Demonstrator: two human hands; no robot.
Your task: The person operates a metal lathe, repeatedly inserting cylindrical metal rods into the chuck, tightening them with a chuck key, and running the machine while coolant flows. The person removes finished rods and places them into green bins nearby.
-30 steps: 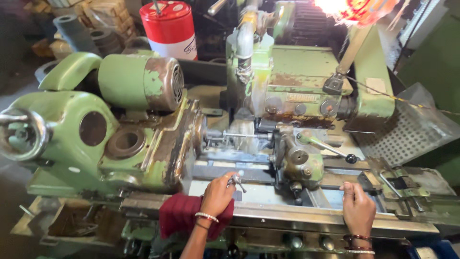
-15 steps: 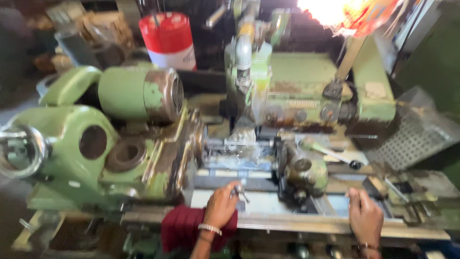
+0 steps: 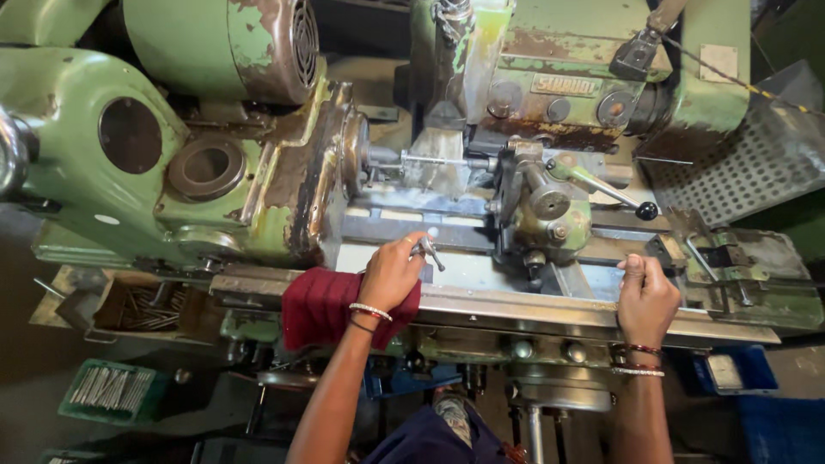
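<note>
The green lathe (image 3: 215, 155) filled far more of the view than a second before, the head having dropped closer to its bed (image 3: 516, 301). The tailstock (image 3: 546, 210) stood where it had been, a thin rod (image 3: 430, 160) spanning from it toward the chuck. The red cloth (image 3: 322, 305) stayed draped over the bed's front edge. The left hand (image 3: 391, 277) remained above it, fingers closed on a small metal pin (image 3: 427, 250). The right hand (image 3: 646, 296) still rested on the bed rail, fingers together, gripping nothing.
</note>
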